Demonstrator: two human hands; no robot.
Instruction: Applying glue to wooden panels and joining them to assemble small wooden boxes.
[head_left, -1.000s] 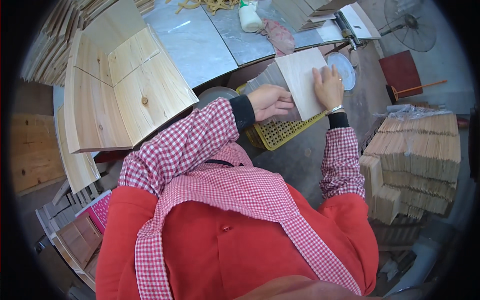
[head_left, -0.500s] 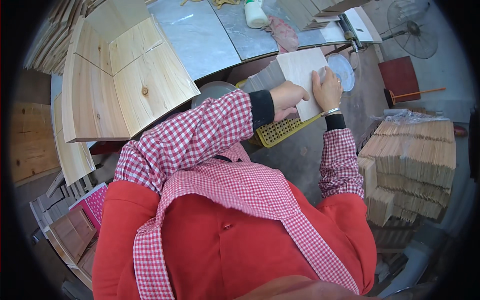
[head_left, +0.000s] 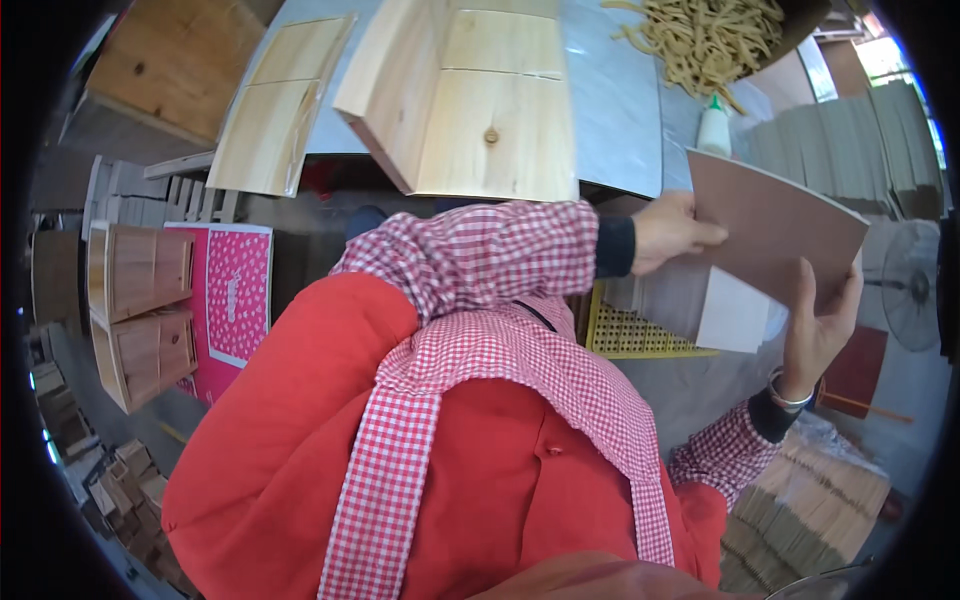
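Note:
Between both hands I hold a thin brown board (head_left: 770,222) up and tilted, off the stack. My left hand (head_left: 672,232) pinches its left edge, thumb on the near face. At its lower right edge is my right hand (head_left: 825,318), thumb on the near face and the other fingers partly hidden. Below the held piece, a stack of pale thin boards (head_left: 738,312) rests on a yellow perforated crate (head_left: 630,338). To the left on the table (head_left: 620,110) stands a wooden assembly (head_left: 500,140) of upright and flat knotty panels.
A white bottle with a green tip (head_left: 713,132) stands beyond the held board, near a heap of tan strips (head_left: 705,40). Grey board stacks (head_left: 850,140) are at far right, with a fan (head_left: 908,282) nearby. Wrapped wooden slats (head_left: 800,500) lie at lower right.
The view has swung left. Both hands have lifted a board off the stack, and it now tilts in the air with its brown face showing.

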